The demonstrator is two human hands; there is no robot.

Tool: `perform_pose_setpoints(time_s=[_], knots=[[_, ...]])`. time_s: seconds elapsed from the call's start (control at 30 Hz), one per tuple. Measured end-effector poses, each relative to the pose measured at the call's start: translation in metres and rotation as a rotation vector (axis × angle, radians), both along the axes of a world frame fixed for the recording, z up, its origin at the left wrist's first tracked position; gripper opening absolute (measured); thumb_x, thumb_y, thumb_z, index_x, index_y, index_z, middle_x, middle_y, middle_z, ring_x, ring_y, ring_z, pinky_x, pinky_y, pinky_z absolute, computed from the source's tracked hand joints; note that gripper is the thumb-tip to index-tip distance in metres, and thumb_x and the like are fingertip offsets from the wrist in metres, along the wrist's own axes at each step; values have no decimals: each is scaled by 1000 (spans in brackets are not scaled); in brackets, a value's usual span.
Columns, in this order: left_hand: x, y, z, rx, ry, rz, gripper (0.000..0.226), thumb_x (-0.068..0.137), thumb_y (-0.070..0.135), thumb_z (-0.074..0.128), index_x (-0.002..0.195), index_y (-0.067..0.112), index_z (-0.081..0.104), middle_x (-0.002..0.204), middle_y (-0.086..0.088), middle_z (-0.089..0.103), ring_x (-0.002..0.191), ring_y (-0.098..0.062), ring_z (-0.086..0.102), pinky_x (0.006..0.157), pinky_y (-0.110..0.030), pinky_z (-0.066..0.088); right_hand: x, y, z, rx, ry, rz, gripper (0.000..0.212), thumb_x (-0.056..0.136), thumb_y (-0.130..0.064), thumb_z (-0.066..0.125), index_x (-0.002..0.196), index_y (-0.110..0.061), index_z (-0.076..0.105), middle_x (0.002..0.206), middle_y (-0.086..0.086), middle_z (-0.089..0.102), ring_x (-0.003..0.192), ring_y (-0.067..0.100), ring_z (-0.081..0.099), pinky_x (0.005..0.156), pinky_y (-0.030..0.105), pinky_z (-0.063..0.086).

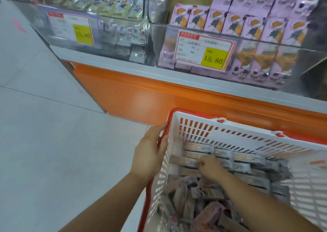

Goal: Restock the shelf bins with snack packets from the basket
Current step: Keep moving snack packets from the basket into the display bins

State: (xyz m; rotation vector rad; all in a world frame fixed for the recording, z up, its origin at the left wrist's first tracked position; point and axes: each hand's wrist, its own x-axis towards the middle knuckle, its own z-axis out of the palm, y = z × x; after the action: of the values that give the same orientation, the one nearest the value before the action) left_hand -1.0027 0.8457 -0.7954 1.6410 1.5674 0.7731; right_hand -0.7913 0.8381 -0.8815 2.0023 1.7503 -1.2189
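Left hand (150, 154): lying flat, fingers straight, against basket (247, 126) rim.
Right hand (210, 166): curling fingers round a packet (183, 160) inside the basket.

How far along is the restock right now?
Done: the left bin and right bin both hold packets, and the right one looks full. In hand: the left hand steadies the basket at its edge while the right hand reaches onto a grey packet inside; a firm grip isn't clear. Left: a heap of packets in the basket to shelve.
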Motion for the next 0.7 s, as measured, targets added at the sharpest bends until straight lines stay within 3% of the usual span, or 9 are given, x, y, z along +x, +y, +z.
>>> perform_pose_setpoints(time_s=[0.2,0.37,0.5,0.63,0.7], knots=[[-1,1,-1,-27,12,-6,38,98,32,44,137,38,45,130,22,52,102,0,57,92,-31,50,-25,5,6,197,103,-153,14,92,-14,56,99,-14,68,104,1,65,98,15,58,79,18,40],[-2,2,-2,-16,47,-17,38,99,33,43,137,36,45,130,18,53,107,-4,57,92,-32,50,-28,25,33,198,160,-149,18,89,-13,62,103,-12,73,111,2,69,104,15,62,86,17,40],[-1,2,3,-3,135,-28,39,99,29,42,138,33,45,132,14,54,109,-9,57,92,-31,48,-21,38,97,144,233,-124,20,88,-10,63,106,-12,72,115,3,68,105,14,61,97,27,43],[0,0,18,39,278,-92,38,97,21,45,135,23,50,133,3,54,116,-20,54,95,-32,40,-17,38,181,192,287,-83,15,85,-9,68,97,-13,75,101,1,71,89,10,64,75,14,46],[-1,-1,33,129,296,-109,33,97,20,46,128,19,57,133,1,53,119,-19,51,98,-32,36,-17,31,221,228,319,-56,10,84,-12,70,90,-17,75,90,-6,70,84,5,62,73,15,47]])
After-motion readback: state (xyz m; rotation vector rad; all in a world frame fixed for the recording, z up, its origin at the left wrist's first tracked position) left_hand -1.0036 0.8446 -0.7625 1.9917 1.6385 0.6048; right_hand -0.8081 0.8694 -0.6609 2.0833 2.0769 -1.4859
